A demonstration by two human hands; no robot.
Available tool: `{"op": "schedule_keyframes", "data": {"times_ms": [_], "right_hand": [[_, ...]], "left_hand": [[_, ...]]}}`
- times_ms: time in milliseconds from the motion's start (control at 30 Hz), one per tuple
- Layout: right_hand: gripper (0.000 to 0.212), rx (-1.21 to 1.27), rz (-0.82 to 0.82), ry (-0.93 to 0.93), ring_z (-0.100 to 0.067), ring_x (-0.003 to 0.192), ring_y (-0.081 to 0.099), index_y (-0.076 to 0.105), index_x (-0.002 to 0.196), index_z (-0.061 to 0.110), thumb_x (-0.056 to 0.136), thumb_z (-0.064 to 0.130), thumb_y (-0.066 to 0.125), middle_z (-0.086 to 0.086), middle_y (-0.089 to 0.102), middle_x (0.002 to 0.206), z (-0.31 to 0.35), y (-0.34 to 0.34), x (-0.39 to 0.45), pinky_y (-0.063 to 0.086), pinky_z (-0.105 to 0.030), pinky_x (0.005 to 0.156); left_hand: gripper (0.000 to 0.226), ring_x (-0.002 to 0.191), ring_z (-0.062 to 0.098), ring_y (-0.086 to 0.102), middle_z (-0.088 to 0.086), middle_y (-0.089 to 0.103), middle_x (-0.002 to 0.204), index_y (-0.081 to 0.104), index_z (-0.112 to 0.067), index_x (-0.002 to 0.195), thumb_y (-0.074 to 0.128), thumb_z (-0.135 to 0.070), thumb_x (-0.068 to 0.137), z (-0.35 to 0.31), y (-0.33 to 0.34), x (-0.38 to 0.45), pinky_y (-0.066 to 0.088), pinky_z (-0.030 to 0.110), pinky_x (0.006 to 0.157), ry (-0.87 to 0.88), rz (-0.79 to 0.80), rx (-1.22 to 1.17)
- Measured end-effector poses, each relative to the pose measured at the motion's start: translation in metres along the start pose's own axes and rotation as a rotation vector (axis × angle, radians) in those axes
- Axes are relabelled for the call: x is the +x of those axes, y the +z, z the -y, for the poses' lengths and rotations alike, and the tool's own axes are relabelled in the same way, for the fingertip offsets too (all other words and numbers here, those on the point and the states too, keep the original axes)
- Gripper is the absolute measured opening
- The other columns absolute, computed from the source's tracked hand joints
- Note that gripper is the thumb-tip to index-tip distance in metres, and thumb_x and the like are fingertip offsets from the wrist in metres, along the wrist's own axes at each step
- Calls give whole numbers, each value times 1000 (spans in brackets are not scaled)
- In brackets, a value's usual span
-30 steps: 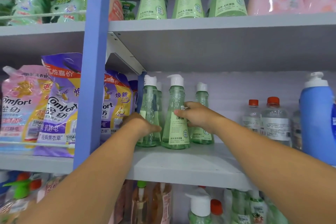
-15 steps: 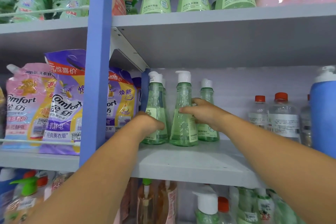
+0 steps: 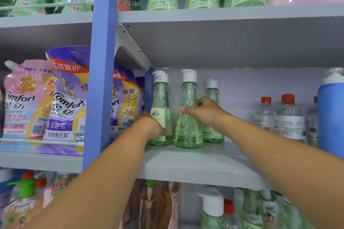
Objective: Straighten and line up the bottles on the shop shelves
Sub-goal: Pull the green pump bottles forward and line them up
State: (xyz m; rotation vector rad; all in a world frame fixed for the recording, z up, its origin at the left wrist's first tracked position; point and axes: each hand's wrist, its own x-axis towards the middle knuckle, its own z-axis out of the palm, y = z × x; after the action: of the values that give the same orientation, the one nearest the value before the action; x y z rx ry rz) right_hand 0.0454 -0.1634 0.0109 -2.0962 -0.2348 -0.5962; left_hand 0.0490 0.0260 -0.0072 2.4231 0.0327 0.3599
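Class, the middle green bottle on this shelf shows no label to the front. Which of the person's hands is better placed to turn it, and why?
Probably the right hand: its grip is already around the middle green bottle, while the left hand holds the left green bottle.

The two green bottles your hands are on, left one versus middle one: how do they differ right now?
The left bottle shows its label to the front; the middle bottle shows mostly clear green side. The left hand grips the left bottle low; the right hand grips the middle bottle at mid height. The middle bottle stands nearer the shelf edge. Both are upright, cone shaped, white capped.
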Motion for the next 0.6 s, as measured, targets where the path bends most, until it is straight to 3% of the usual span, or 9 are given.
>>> {"op": "schedule_keyframes", "data": {"times_ms": [100, 167, 267, 400, 467, 600], "right_hand": [[85, -67, -78, 34, -24, 116, 61, 45, 134, 16, 75, 68, 75, 2, 58, 129, 4, 7, -4, 51, -45, 101], [61, 69, 19, 54, -24, 111, 66, 53, 129, 14, 88, 58, 65, 0, 67, 125, 6, 2, -2, 50, -46, 103], [29, 182, 105, 24, -25, 105, 71, 64, 115, 16, 93, 35, 68, -4, 75, 107, 4, -9, 0, 54, -43, 98], [47, 10, -40, -34, -19, 101, 67, 53, 119, 20, 88, 49, 74, 2, 67, 113, 3, 4, -1, 54, -40, 92], [55, 14, -37, -13, -19, 103, 66, 52, 125, 21, 87, 56, 71, 3, 66, 115, 5, 6, -1, 53, -37, 89], [34, 113, 90, 42, -16, 99, 70, 61, 121, 21, 93, 42, 67, 1, 72, 114, 4, -4, -2, 55, -38, 90]], "left_hand": [[110, 140, 32, 43, 13, 37, 156, 21, -4, 154, 87, -44, 75, -1, 1, 0, 43, 39, 107, -2, -2, -9], [109, 140, 32, 43, 12, 37, 156, 20, -4, 154, 85, -45, 77, -1, 1, -1, 43, 38, 106, -3, -4, -1], [105, 135, 31, 47, 12, 42, 151, 25, -4, 152, 85, -47, 77, -1, 1, -2, 46, 36, 99, -4, -5, 19], [96, 126, 30, 55, 10, 51, 142, 35, -5, 145, 88, -44, 74, -1, 1, 0, 49, 35, 93, -5, -9, -8], [95, 127, 30, 54, 11, 51, 142, 34, -4, 146, 87, -42, 76, -1, 1, 0, 48, 35, 92, -14, -4, -9], [82, 127, 30, 54, 12, 51, 141, 32, -3, 146, 79, -33, 86, -3, 2, 1, 48, 33, 91, -11, -2, -54]]}}
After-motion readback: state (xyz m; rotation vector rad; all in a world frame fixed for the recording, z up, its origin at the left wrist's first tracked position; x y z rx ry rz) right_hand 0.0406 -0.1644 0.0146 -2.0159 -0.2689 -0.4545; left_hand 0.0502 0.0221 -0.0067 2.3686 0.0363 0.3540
